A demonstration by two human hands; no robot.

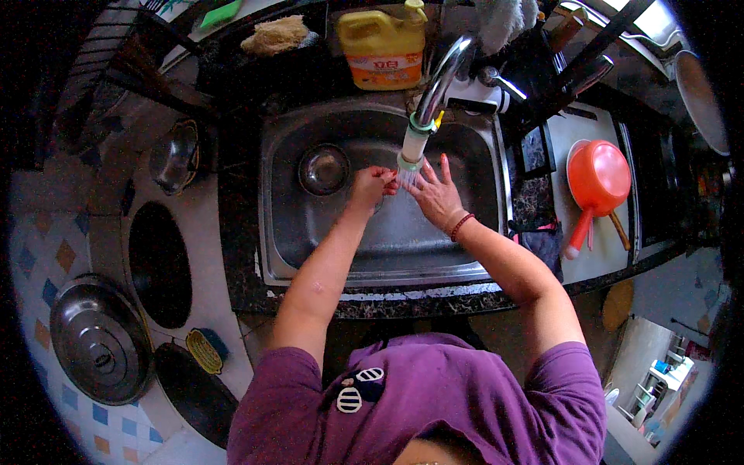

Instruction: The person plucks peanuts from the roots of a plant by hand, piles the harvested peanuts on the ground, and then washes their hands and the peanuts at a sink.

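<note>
Water runs from the filter nozzle [414,146] of a curved chrome faucet [449,70] over the sink. My right hand [439,198] is under the stream with its fingers spread, holding nothing; a dark red bead bracelet [462,226] circles that wrist. Just left of the stream, my left hand [373,186] has its fingers curled and pinched together near the right fingertips. Whether anything small is between them cannot be made out. A round metal bowl [324,169] rests in the steel sink [325,240], to the left of my left hand.
A yellow jug [381,48] stands behind the sink, with a tan sponge [279,36] to its left. On the right counter lies an orange-red ladle [600,175]. Knives in a dark rack [570,74] stand back right. At left are a large metal lid [102,339] and a yellow brush [204,350].
</note>
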